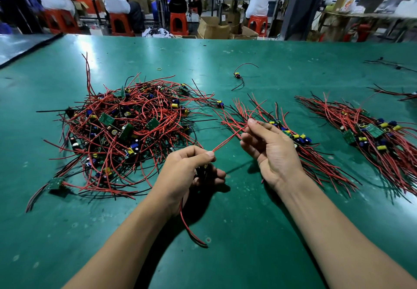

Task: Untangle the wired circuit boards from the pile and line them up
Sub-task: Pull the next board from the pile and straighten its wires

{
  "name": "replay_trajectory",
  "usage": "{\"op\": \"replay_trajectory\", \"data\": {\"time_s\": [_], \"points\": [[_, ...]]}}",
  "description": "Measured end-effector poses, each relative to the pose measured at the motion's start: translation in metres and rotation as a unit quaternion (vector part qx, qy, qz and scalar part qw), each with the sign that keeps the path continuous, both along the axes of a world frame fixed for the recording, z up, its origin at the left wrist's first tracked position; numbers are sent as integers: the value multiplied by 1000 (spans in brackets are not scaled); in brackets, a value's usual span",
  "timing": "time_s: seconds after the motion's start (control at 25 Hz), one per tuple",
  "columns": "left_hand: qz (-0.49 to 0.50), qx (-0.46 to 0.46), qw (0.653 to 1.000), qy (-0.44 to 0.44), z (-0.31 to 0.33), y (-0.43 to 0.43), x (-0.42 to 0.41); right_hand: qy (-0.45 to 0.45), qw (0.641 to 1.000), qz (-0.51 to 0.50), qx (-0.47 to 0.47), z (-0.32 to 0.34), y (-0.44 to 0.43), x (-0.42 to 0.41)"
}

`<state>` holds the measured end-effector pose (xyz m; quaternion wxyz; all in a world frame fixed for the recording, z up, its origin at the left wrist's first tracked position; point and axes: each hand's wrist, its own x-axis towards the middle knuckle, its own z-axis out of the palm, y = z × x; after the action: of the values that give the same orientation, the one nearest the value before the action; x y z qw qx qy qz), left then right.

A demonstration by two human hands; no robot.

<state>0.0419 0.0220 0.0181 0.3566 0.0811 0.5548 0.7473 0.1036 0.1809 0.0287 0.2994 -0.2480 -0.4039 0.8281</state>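
Observation:
A tangled pile of small green circuit boards with red and black wires lies on the green table, left of centre. My left hand grips one wired board just above the table; its red wire runs up and right to my right hand, which pinches it. More red and black wires hang below my left hand. Right of my hands lies a lined-up row of boards, and a second row lies further right.
A single wired board lies alone at the table's middle back, near a small rubber band. More wires lie at the far right edge. Beyond the green table, people sit on orange stools among cardboard boxes.

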Motion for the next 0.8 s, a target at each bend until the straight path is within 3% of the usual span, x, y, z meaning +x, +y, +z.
{"op": "replay_trajectory", "data": {"time_s": [0.24,0.44,0.56,0.8], "points": [[-3,-8,1000,10,1,-1,0,103,987,42,-119,-5,-10,-5],[4,16,1000,-6,1,-2,-1,-4,997,73,-9,-4,-5,-1],[9,20,1000,-2,0,0,-2,-75,985,148,45,-8,-9,1],[-22,33,999,5,-3,-2,-4,-89,950,284,94,-14,-19,2]]}}
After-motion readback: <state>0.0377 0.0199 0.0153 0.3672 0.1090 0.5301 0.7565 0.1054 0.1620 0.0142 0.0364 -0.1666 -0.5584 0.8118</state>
